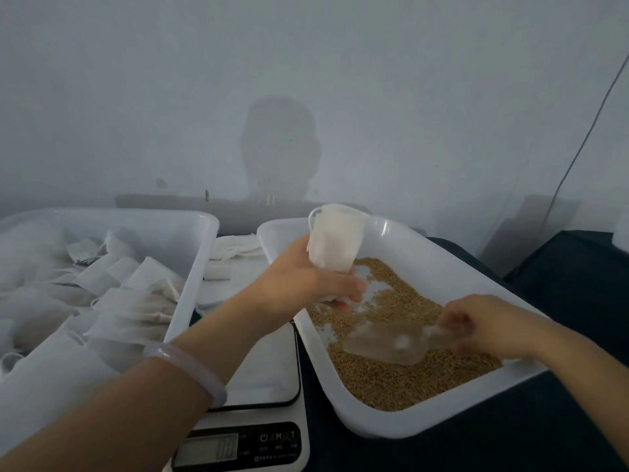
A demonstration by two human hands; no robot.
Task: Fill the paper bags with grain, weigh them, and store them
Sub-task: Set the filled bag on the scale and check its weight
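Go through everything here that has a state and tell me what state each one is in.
paper bag: upright, mouth open.
left hand: grips the paper bag.
grain tray: partly filled, floor showing in patches.
scoop: dipped into the grain tray, load unclear.
right hand: holds the scoop by its handle.
scale: display on, visible platform bare.
left tray: holds many bags.

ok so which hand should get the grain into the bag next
Right, probably. The right hand grips the clear scoop, low over the grain in the white tray. The left hand holds the paper bag upright above that tray, so it can only steady it.
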